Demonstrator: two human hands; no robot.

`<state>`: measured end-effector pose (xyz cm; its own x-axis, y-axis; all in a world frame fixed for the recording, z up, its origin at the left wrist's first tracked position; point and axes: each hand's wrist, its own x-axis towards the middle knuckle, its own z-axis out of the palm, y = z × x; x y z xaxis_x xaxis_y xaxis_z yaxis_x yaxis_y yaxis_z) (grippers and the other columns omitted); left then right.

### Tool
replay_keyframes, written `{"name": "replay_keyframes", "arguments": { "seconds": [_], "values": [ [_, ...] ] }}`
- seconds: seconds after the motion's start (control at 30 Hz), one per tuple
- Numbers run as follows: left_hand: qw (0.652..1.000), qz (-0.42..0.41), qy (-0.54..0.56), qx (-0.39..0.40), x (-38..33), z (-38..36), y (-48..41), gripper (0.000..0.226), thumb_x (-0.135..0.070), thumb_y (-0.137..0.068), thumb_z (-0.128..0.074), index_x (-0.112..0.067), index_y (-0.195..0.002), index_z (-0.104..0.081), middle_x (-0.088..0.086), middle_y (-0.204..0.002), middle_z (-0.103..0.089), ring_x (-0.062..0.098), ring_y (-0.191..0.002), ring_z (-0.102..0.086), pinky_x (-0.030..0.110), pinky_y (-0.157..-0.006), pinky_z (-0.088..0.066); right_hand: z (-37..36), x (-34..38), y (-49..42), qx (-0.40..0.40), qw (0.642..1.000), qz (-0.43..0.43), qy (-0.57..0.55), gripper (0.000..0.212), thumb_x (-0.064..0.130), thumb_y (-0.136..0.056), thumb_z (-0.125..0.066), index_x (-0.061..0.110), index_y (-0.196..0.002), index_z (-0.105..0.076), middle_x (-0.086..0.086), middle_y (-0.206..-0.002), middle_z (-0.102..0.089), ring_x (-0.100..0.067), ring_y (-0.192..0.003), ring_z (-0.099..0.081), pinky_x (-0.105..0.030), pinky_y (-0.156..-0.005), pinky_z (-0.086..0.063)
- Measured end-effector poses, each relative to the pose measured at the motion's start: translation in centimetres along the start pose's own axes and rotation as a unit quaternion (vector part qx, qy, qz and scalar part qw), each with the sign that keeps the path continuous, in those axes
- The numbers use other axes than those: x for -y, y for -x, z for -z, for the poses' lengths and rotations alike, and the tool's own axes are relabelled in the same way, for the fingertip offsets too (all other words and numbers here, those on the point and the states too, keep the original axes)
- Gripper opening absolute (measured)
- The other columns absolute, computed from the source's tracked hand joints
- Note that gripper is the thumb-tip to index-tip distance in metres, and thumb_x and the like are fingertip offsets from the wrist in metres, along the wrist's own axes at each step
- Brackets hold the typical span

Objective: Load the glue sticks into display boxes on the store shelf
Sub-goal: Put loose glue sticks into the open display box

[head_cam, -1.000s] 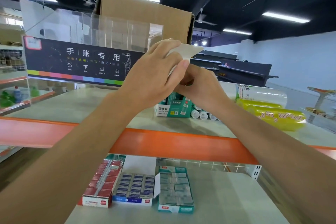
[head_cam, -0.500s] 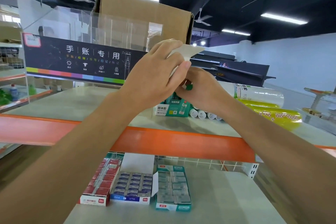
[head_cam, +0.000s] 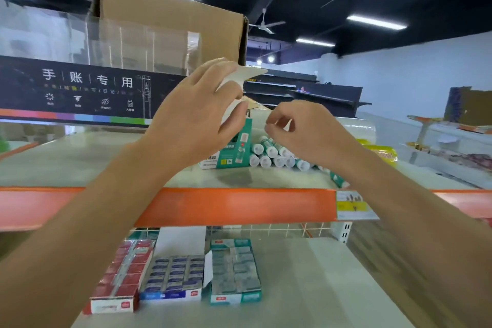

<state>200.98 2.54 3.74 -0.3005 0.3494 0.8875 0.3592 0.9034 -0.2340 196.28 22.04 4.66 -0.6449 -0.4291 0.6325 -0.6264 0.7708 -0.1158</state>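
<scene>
- The left hand [head_cam: 194, 117] is closed on the white flap [head_cam: 246, 74] of the display box [head_cam: 234, 149]; its fingers [head_cam: 234, 114] pinch the flap from both sides and hold the box upright on the upper shelf [head_cam: 80, 160].
- The right hand [head_cam: 311, 130] is just at 3 o'clock of the box, apart from it. Its fingers are curled loosely with a small gap, and I see nothing held in them.
- The glue sticks [head_cam: 274, 154] lie in a loose pile on the shelf, at 4 o'clock of the box and touching its side, under the right hand. One more stick [head_cam: 338, 180] lies apart, near the orange edge [head_cam: 234, 205].
- How many sticks are already inside the box I cannot tell, because the left hand hides the opening. Judging from the pile, most of the loading is still left.
- Behind the box, at 12 o'clock, stand a carton [head_cam: 170, 24] and a clear display stand [head_cam: 93, 74], so there is little room to push the box back.
- At 3 o'clock, rolls [head_cam: 380, 152] close the shelf beyond the pile.
- The front strip of the shelf, at 6 o'clock, is bare, but it ends at the orange edge; a rolling stick could fall there to the lower shelf [head_cam: 319, 287], where eraser boxes [head_cam: 175, 277] stand.
</scene>
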Motion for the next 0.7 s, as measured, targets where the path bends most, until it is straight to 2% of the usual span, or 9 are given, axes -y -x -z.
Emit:
{"name": "replay_keyframes", "arguments": {
  "seconds": [0.2, 0.33, 0.43, 0.57, 0.7],
  "values": [
    [1.000, -0.017, -0.009, 0.018, -0.5, -0.4, 0.5, 0.035, -0.028, -0.092, -0.040, -0.001, -0.093, -0.063, 0.017, -0.127, -0.052, 0.030, -0.127, -0.042, 0.040, -0.095, -0.041, 2.5, -2.5, 1.4, 0.109, 0.988, -0.098, 0.047, 0.021, 0.045, -0.086, -0.063, 0.025, -0.089, -0.069, 0.015, -0.081, -0.058, -0.001, -0.073, -0.053, -0.020, -0.059, -0.038],
    [1.000, -0.018, -0.011, 0.017, -0.6, -0.2, 0.6, 0.035, -0.028, -0.091, -0.040, -0.001, -0.094, -0.064, 0.017, -0.127, -0.051, 0.029, -0.127, -0.042, 0.038, -0.097, -0.040, 3.1, -3.1, 2.0, 0.159, 0.975, -0.122, 0.093, 0.024, 0.042, -0.085, -0.065, 0.020, -0.090, -0.070, 0.009, -0.084, -0.062, -0.011, -0.079, -0.057, -0.017, -0.059, -0.038],
    [1.000, -0.015, -0.010, 0.024, -0.7, -0.2, 0.6, 0.037, -0.029, -0.091, -0.039, -0.002, -0.094, -0.064, 0.017, -0.128, -0.051, 0.029, -0.127, -0.041, 0.040, -0.097, -0.040, 2.9, -3.3, 2.2, 0.182, 0.967, -0.139, 0.114, 0.025, 0.041, -0.083, -0.069, 0.017, -0.088, -0.072, -0.001, -0.091, -0.068, -0.019, -0.086, -0.063, -0.022, -0.061, -0.042],
    [1.000, -0.010, -0.009, 0.025, -0.7, -0.1, 0.7, 0.037, -0.029, -0.090, -0.039, -0.002, -0.095, -0.064, 0.016, -0.128, -0.051, 0.029, -0.127, -0.041, 0.041, -0.097, -0.041, 3.0, -3.3, 2.5, 0.201, 0.958, -0.151, 0.139, 0.022, 0.042, -0.081, -0.071, 0.021, -0.086, -0.069, 0.002, -0.092, -0.066, -0.016, -0.084, -0.059, -0.026, -0.061, -0.041],
    [1.000, -0.010, -0.006, 0.026, -0.7, -0.2, 0.7, 0.036, -0.030, -0.091, -0.040, -0.004, -0.095, -0.064, 0.015, -0.129, -0.051, 0.028, -0.127, -0.041, 0.039, -0.094, -0.043, 3.3, -3.1, 2.6, 0.209, 0.953, -0.154, 0.157, 0.024, 0.039, -0.081, -0.072, 0.016, -0.089, -0.071, -0.003, -0.096, -0.068, -0.020, -0.087, -0.061, -0.019, -0.054, -0.036]
  ]
}}
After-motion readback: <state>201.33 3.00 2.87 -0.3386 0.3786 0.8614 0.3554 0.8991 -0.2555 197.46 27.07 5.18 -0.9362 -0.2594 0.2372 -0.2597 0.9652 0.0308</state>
